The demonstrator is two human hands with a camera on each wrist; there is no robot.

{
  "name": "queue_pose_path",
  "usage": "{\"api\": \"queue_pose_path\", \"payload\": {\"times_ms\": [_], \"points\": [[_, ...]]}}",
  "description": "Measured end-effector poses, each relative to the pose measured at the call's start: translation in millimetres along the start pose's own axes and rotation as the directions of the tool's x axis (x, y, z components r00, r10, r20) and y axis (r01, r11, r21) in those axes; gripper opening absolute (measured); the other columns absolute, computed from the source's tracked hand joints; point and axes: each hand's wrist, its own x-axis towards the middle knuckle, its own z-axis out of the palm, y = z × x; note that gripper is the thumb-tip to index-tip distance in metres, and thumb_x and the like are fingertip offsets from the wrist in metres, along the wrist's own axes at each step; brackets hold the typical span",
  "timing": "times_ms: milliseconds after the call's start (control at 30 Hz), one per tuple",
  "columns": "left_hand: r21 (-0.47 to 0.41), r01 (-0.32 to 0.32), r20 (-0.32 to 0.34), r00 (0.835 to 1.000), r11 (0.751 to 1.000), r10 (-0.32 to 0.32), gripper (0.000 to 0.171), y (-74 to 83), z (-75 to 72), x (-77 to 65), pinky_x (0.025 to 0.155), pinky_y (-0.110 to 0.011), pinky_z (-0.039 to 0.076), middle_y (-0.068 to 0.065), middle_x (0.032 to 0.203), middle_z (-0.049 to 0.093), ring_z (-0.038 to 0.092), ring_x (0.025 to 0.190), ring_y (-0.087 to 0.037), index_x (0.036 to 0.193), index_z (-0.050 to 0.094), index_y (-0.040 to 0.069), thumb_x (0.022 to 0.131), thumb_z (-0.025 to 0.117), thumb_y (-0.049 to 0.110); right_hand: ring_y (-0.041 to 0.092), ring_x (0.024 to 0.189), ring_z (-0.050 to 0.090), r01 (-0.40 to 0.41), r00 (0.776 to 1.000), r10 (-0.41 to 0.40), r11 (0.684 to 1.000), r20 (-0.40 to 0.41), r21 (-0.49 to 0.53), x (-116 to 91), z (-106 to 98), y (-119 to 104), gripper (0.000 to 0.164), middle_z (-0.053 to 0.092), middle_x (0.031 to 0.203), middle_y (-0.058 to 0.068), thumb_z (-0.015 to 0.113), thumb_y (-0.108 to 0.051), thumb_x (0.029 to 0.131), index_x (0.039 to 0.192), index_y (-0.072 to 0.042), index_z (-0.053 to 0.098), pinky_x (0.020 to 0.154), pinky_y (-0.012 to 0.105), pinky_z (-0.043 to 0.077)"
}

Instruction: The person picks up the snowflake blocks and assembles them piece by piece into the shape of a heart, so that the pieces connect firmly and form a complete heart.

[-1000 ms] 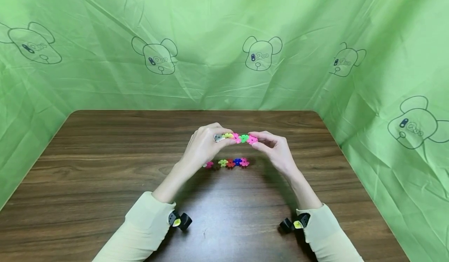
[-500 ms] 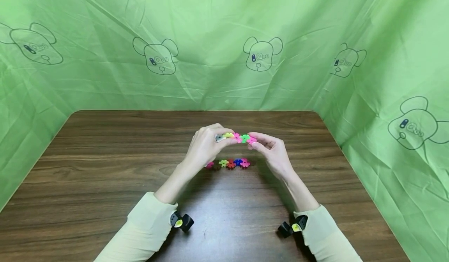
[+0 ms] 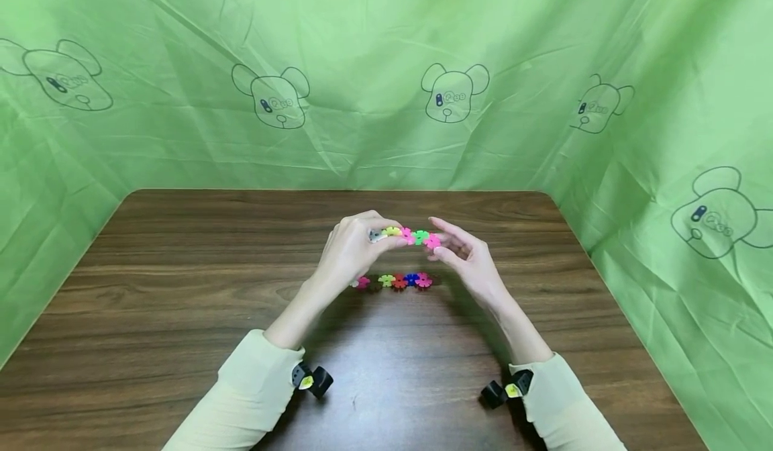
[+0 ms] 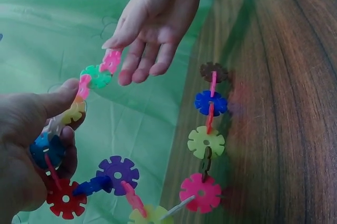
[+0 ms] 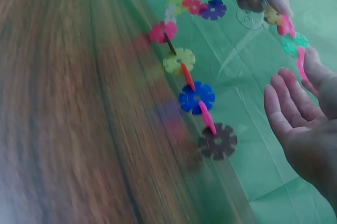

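A chain of colourful notched plastic discs [image 5: 197,98] loops down from my hands onto the table. My left hand [image 3: 352,246] pinches it near a yellow disc [image 3: 392,231], thumb and fingers on either side. From that grip a green disc [image 4: 96,76] and a pink end disc [image 4: 111,61] stick out toward my right hand [image 3: 474,266]. The right thumb lies against the pink end disc, while the other fingers are extended away from it. The chain's opposite end is a brown disc [image 5: 218,141]. In the head view, my left hand and wrist hide part of the lower chain.
The dark wood-grain table [image 3: 181,283] extends around both hands. Green cloth [image 3: 362,149] printed with bear-head outlines hangs behind and at the sides. A small black camera sits on each wrist, the left camera [image 3: 314,379] and the right camera [image 3: 504,389].
My right fingers have spread from the pink end disc, the index finger lifting upward. The left hand keeps its pinch in nearly the same place.
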Motion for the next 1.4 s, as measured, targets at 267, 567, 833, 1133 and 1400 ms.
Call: {"api": "queue_pose_path", "payload": {"times_ms": [267,567,833,1133,1400], "points": [[0.001,0.014,0.006,1.0,1.0,-0.014,0.032,0.1,1.2,1.7,0.057,-0.028,0.041,0.009,0.093,0.074,0.049,0.068,-0.012,0.109,0.081,0.025,0.087,0.079,0.048,0.039,0.113,0.069,-0.071,0.995,0.082,0.977,0.049,-0.199,-4,-11,8,0.048,0.071,0.124,0.02,0.079,-0.019,0.091,0.137,-0.016,0.065,0.092,0.029,0.058],[-0.014,0.045,0.009,0.999,0.999,-0.045,0.032,0.1,2.2,0.5,0.059,-0.029,0.045,0.012,0.095,0.074,0.058,0.075,-0.011,0.107,0.081,0.028,0.085,0.08,0.051,0.025,0.11,0.07,0.046,0.977,0.061,0.874,0.203,-0.484,-4,0,20,0.049,0.074,0.124,0.007,0.086,-0.025,0.085,0.128,-0.01,0.071,0.095,0.043,0.057],[-0.02,0.041,-0.003,0.999,0.999,-0.041,0.032,-0.5,1.5,-0.1,0.062,-0.029,0.048,0.014,0.095,0.074,0.06,0.077,-0.011,0.105,0.081,0.03,0.083,0.081,0.053,0.021,0.111,0.068,0.101,0.971,0.054,0.795,0.235,-0.598,-3,10,24,0.043,0.075,0.119,0.004,0.088,-0.025,0.083,0.121,-0.011,0.074,0.096,0.044,0.056],[-0.056,0.039,-0.004,0.999,0.998,-0.039,0.032,-2.3,-0.9,-0.8,0.066,-0.03,0.049,0.011,0.098,0.076,0.061,0.078,-0.011,0.107,0.082,0.027,0.084,0.081,0.049,0.024,0.112,0.069,0.114,0.973,0.034,0.791,0.229,-0.601,-1,12,22,0.034,0.075,0.115,0.006,0.085,-0.023,0.086,0.116,-0.009,0.076,0.097,0.045,0.056],[-0.151,0.066,-0.035,0.997,0.986,-0.072,0.031,-9.6,-3.5,-2.0,0.075,-0.034,0.055,0.0,0.103,0.079,0.062,0.075,-0.016,0.11,0.081,0.018,0.086,0.084,0.037,0.016,0.107,0.07,0.026,0.989,0.051,0.871,0.142,-0.49,2,6,16,0.035,0.075,0.113,0.0,0.081,-0.026,0.09,0.122,-0.012,0.074,0.093,0.033,0.056]]}}
